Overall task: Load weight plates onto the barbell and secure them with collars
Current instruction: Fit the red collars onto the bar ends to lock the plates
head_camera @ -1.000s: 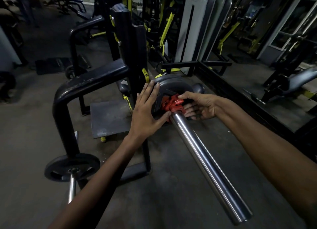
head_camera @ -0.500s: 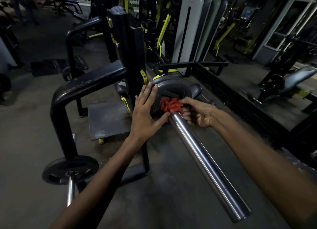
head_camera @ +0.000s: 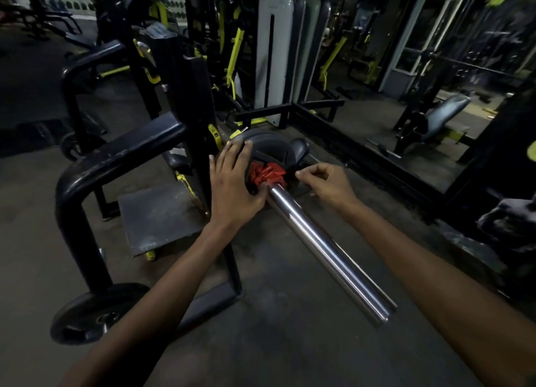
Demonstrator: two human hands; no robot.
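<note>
Right hand (head_camera: 324, 183) fingers pinched shut at the collar's (head_camera: 265, 174) side tab; left hand (head_camera: 233, 188) spread flat on the plate (head_camera: 272, 149), thumb under the collar. Collar sits at the sleeve's (head_camera: 327, 247) inner end, against the plate. Brace plate, push collar flush, then close lever fully.

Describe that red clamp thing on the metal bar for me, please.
The red collar looks like ribbed plastic with a black lever part on its right. It sits around the chrome barbell sleeve, against the dark weight plate. The left hand touches its left side; the right hand pinches near the lever.
</note>
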